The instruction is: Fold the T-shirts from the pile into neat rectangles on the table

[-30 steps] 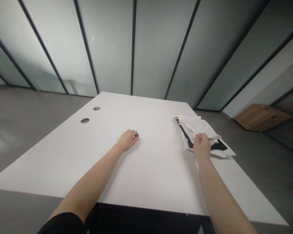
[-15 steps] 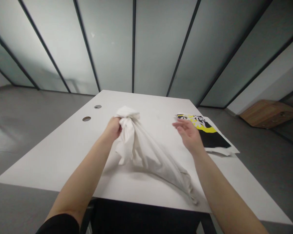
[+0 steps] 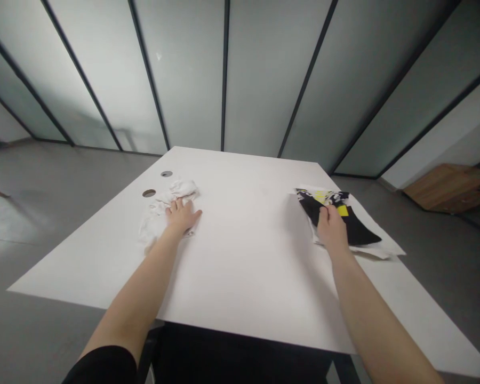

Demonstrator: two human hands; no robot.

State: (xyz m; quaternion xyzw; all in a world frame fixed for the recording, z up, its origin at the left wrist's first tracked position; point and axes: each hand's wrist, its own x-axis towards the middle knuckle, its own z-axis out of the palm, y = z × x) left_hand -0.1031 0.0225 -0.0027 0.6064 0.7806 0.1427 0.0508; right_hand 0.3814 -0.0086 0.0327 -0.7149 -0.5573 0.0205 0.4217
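White crumpled cloth (image 3: 185, 188) lies under the spread left hand (image 3: 180, 216), while the right hand (image 3: 333, 229) pinches the black-printed cloth (image 3: 360, 232), probably best lifted as a single layer.

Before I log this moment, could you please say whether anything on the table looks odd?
The white cloth under the left hand lies crumpled, looking untidy against the flatter printed pile at the right hand. No spill shows.

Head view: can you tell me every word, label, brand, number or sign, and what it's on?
None can be read.
Printed cloth in right hand: marks too blurred and folded to tell if they're letters.
White cloth under left hand: no text shows.
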